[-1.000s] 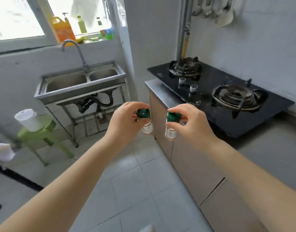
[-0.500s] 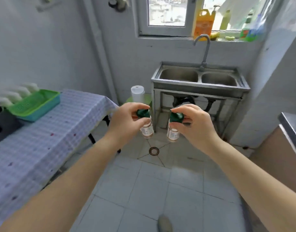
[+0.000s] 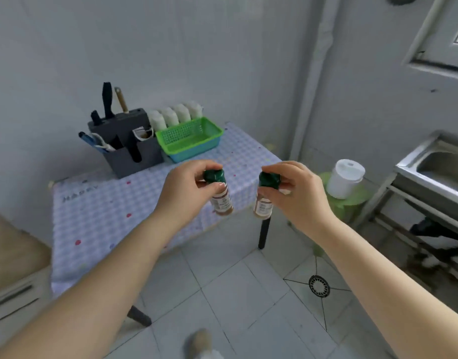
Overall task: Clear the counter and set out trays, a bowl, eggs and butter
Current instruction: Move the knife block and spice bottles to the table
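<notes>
A: Two small spice jars, green caps, brownish contents. Left jar (image 3: 220,196) hangs by its cap from the left hand (image 3: 182,194), fingertips and thumb pinching the cap. Right jar (image 3: 265,196) same deal, right hand (image 3: 296,196) pinching the cap from above.

B: Where are they?

A: In the air, both tilted slightly, near each other but apart, over the near edge of the table (image 3: 98,216) with the checked cloth.

B: On the table?

A: At the far end a dark grey knife block (image 3: 126,141) with handles sticking up, and a green basket (image 3: 190,137) just beside it, sitting in a blue one. White containers (image 3: 174,115) in a row behind the basket, blurred, can't tell what.

B: Right side?

A: White tub (image 3: 345,178) on a green stool (image 3: 352,200), then a steel sink (image 3: 435,167) at the frame edge. Floor drain (image 3: 319,286) in the tiles below the right forearm.
</notes>
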